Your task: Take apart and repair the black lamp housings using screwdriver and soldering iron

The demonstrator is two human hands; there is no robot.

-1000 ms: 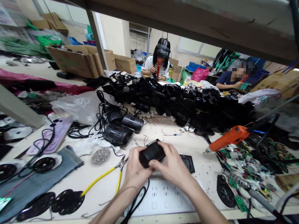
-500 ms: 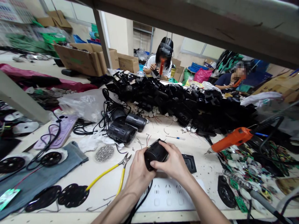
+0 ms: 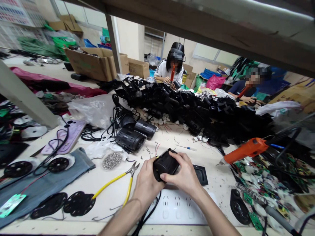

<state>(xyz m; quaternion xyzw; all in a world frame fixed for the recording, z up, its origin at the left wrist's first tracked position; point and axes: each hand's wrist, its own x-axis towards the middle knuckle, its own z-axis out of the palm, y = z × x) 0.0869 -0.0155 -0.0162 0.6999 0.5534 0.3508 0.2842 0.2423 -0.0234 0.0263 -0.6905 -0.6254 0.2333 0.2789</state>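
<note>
Between both hands sits a black plastic housing (image 3: 166,165), tilted, with thin wires sticking out at its top left and a black cable hanging below. My left hand (image 3: 148,175) is wrapped round its left side. My right hand (image 3: 185,173) grips the right side, the thumb pressed on the front face and the fingers over the top. A flat black plastic cover (image 3: 200,175) lies just right of my right hand. Under my forearms is a white power strip (image 3: 177,209). Yellow-handled cutters (image 3: 115,183) rest open to the left of my left hand.
An orange electric screwdriver (image 3: 246,150) lies at right, over circuit boards. A dish of screws (image 3: 112,160) and finished-looking black housings (image 3: 130,139) are at left. Black parts (image 3: 177,105) are heaped behind. A shelf beam (image 3: 209,29) crosses overhead. Two people sit opposite.
The view has shifted slightly, so the bench appears a little further right. Both hands keep their hold on the black housing, which has hardly moved. The people opposite have moved their hands.
</note>
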